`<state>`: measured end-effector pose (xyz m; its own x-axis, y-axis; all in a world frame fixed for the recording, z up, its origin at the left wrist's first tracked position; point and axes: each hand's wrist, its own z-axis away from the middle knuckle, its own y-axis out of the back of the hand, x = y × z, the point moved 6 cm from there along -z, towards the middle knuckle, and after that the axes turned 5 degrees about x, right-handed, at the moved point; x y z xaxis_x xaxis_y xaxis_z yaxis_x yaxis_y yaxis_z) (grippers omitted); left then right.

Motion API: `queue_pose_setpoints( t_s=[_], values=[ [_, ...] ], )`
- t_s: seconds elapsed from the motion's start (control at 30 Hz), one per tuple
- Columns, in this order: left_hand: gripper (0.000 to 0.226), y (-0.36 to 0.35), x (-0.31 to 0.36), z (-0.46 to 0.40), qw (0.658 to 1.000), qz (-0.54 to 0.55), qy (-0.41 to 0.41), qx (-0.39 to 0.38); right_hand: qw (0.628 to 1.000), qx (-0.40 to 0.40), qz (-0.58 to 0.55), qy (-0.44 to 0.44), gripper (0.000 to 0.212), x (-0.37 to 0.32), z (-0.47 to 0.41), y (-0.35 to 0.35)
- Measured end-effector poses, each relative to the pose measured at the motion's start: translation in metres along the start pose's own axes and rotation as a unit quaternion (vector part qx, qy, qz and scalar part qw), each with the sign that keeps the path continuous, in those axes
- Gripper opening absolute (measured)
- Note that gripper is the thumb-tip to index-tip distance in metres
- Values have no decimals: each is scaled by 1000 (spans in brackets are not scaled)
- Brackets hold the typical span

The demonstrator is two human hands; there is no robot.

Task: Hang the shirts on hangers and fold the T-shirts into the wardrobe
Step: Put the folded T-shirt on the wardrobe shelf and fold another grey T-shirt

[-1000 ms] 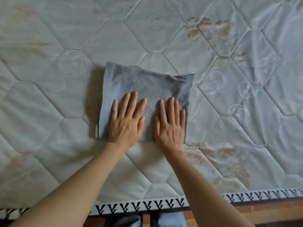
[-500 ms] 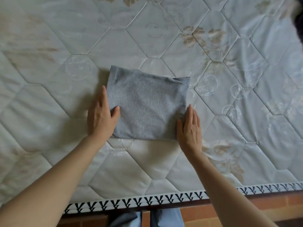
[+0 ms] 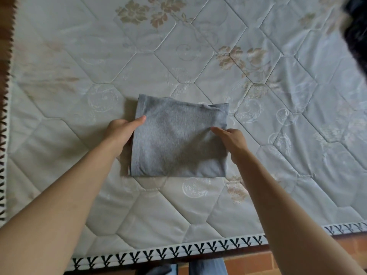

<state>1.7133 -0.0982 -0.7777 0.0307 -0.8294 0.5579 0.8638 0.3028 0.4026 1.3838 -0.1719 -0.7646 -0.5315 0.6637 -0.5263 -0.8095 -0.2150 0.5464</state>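
1. The left hand (image 3: 121,129) grips the left edge of the folded grey T-shirt (image 3: 178,139), thumb on top.
2. The right hand (image 3: 231,138) pinches its right edge.
3. The T-shirt lies on the quilted mattress (image 3: 198,211), near its front border.

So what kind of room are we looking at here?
Most likely a bedroom at home. A bare quilted mattress with floral stitching fills the view, a folded grey T-shirt lies on it, held by both hands, and reddish floor tiles show below its edge.
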Motion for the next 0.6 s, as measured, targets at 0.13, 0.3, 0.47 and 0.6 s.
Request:
queue_pose_setpoints(
  t_s=[0.13, 0.3, 0.47, 0.6],
  values=[
    [58, -3, 9, 1, 998, -51, -18, -26, 998, -25, -41, -26, 26, -6, -1, 0],
    [31, -12, 15, 17, 996, -50, -74, -28, 996, -50, -63, -33, 34, -4, 3, -4],
    [48, -23, 0, 26, 997, -6, -37, -70, 998, -35, -53, 1, 30, -1, 7, -6],
    [73, -22, -20, 10, 996, -4, -81, -36, 994, 33, 38, 96, 27, -14, 16, -2]
  ],
)
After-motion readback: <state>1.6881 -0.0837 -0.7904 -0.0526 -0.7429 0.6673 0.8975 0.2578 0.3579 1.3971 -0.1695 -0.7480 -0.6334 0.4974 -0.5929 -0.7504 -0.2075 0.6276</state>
